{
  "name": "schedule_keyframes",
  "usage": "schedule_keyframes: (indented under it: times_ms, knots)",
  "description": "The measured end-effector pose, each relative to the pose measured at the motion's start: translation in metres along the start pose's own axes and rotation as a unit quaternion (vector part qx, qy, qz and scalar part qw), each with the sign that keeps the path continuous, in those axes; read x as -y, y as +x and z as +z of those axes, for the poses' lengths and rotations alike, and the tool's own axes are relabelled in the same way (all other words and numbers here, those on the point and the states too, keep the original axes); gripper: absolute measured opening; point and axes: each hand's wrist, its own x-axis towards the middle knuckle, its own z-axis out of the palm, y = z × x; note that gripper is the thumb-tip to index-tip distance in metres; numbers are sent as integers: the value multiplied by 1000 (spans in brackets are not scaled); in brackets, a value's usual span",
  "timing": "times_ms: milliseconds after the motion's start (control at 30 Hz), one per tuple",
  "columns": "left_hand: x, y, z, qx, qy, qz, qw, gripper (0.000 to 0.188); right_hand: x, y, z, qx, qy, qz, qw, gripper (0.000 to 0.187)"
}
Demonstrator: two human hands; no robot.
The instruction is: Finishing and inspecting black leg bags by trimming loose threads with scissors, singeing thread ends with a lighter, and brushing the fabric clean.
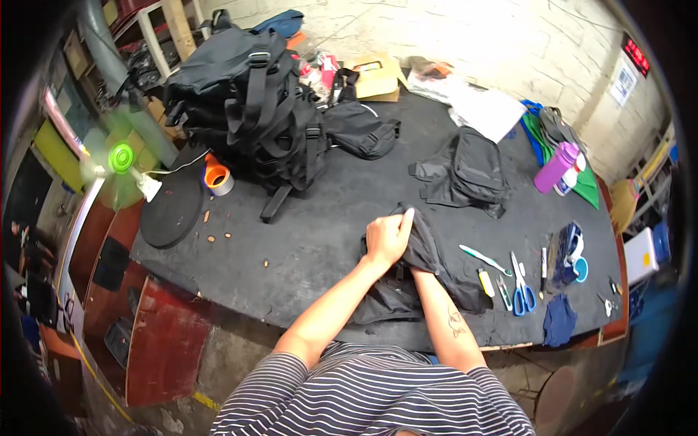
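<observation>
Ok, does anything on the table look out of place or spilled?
Perhaps the small tan bits, strewn loose on the table near the tape roll: they lie in no order, like stray scraps. Nothing else stands out.

The fabric (pixel 425 247) is black, the bottle (pixel 556 168) purple, the shirt (pixel 371 392) dark with white stripes.

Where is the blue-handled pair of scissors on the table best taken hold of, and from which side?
Likely grip the scissors by the blue loops, coming from the near side: the loops lie toward the near edge of the table, while the blades point away.
</observation>
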Motion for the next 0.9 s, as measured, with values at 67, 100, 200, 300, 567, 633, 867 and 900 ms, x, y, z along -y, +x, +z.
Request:
schedule_keyframes:
  times_ms: [67, 100, 200, 300, 567, 633, 867, 900]
  knots:
    - [-3, 21, 16, 25, -11, -20, 999, 51, -21, 2, 10, -33, -95, -53, 994, 46]
    - [-17, 28, 36, 72, -22, -27, 997, 52, -83, 2, 10, 41, -126, -40, 990, 44]
    - [36, 38, 18, 81, 11, -139, 987, 56, 51, -14, -22, 233, -151, 31, 960, 37]
    - [56, 40, 36, 106, -42, -218, 969, 58, 71, -50, -27, 53, -105, 61, 991, 27]
    - [86, 59, 39, 32, -98, -250, 963, 52, 119, -77, -58, -129, 1, -133, 983, 20]
    - [109, 64, 14, -35, -205, -280, 937, 50, 138, -90, -70, -130, 23, -262, 956, 28]
    - [36, -5, -102, 357, -679, -163, 620, 13, 136, -145, -176, 55, 241, -362, 899, 29]
    - [31, -2, -102, 364, -680, -160, 615, 13, 143, -151, -185, 104, 317, -408, 850, 33]
